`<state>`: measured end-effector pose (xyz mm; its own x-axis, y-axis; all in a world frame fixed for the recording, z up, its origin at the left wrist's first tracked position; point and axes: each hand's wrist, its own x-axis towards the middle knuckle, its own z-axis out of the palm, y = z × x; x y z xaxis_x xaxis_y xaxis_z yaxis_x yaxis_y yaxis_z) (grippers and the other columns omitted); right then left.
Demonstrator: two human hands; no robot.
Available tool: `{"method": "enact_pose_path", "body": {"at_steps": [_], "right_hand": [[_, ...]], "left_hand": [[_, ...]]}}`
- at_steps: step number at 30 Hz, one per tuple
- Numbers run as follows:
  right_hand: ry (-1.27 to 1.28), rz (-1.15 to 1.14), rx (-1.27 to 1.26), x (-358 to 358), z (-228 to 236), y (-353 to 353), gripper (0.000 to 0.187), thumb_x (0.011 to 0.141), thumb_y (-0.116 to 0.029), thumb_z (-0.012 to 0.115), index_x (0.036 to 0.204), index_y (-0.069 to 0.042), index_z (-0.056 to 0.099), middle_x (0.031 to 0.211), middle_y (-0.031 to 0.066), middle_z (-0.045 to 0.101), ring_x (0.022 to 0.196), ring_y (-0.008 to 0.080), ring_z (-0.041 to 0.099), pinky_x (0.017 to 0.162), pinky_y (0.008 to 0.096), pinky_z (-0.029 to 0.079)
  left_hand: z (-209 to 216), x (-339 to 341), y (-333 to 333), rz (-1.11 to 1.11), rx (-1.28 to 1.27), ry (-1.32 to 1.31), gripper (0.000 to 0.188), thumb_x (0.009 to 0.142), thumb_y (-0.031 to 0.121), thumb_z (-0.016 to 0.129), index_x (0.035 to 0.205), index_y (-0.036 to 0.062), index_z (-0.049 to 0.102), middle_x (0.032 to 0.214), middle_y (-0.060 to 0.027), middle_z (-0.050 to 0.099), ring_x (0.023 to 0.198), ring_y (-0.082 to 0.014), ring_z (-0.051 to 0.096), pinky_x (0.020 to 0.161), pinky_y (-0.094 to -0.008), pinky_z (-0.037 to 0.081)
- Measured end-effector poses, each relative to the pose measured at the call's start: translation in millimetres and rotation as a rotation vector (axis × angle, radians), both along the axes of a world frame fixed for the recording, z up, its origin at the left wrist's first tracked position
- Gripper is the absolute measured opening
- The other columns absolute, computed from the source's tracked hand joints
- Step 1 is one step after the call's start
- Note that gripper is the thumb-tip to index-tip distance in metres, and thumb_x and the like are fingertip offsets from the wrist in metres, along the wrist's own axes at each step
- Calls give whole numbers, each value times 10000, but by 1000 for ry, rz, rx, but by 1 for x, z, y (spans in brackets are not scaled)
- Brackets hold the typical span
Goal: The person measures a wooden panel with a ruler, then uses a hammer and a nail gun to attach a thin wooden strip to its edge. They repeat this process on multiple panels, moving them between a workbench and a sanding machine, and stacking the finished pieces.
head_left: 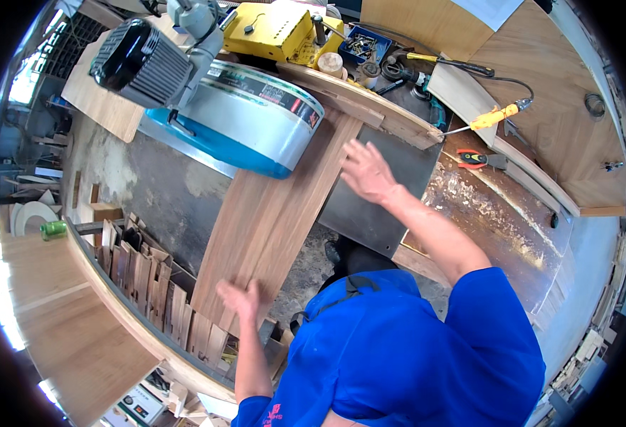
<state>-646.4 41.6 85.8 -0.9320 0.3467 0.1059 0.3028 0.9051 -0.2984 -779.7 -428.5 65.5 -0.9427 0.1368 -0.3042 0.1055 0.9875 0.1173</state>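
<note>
Head view only. Dark rectangular label strip with red and white patches (267,89), curved along the rim of the round grey-and-teal saw guard (256,128), upper centre of the frame; small white-faced label plate (142,404) at the lower left edge, print too small to tell. Long brown wooden plank (270,213), smooth and straight-grained, running from under the saw guard at upper centre down to lower centre, lying over a flat grey metal plate (370,206). Left hand (240,297) at lower centre, palm down on the plank's near end, fingers spread apart. Right hand (366,171) right of centre, blurred, open with fingers apart, over the plank's right edge and the metal plate, whether touching cannot be told; forearm bare, blue sleeve behind. Short brown wooden offcuts (156,285) stacked on edge at lower left. Yellow boxy machine housing (270,32) at top centre.
</note>
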Motion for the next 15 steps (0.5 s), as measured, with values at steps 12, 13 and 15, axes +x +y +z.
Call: {"method": "enact_pose_path", "body": {"at_steps": [12, 13, 15], "right_hand": [[-37, -465, -32, -20, 41, 128, 365, 945, -343, 620, 1187, -72, 587, 1074, 134, 646, 981, 335, 656, 843, 462, 539], [-33, -463, -44, -21, 39, 128, 350, 943, -343, 623, 1163, -72, 590, 1074, 135, 644, 979, 336, 656, 843, 461, 539], [-20, -462, -64, -18, 35, 130, 323, 938, -343, 628, 1113, -74, 595, 1072, 137, 640, 976, 338, 658, 844, 458, 539]], "left_hand": [[-41, -27, 242, -539, -149, 32, 1036, 781, 204, 673, 1501, -196, 44, 1580, -416, 22, 1490, -561, 11, 1188, -656, 72], [-55, -32, 238, -552, -174, 109, 987, 790, 164, 632, 1495, -205, 50, 1574, -426, 21, 1484, -572, 12, 1186, -660, 74], [-50, -40, 242, -543, -154, 88, 917, 793, 124, 572, 1482, -221, 74, 1572, -428, 27, 1481, -577, 17, 1181, -670, 76]]}}
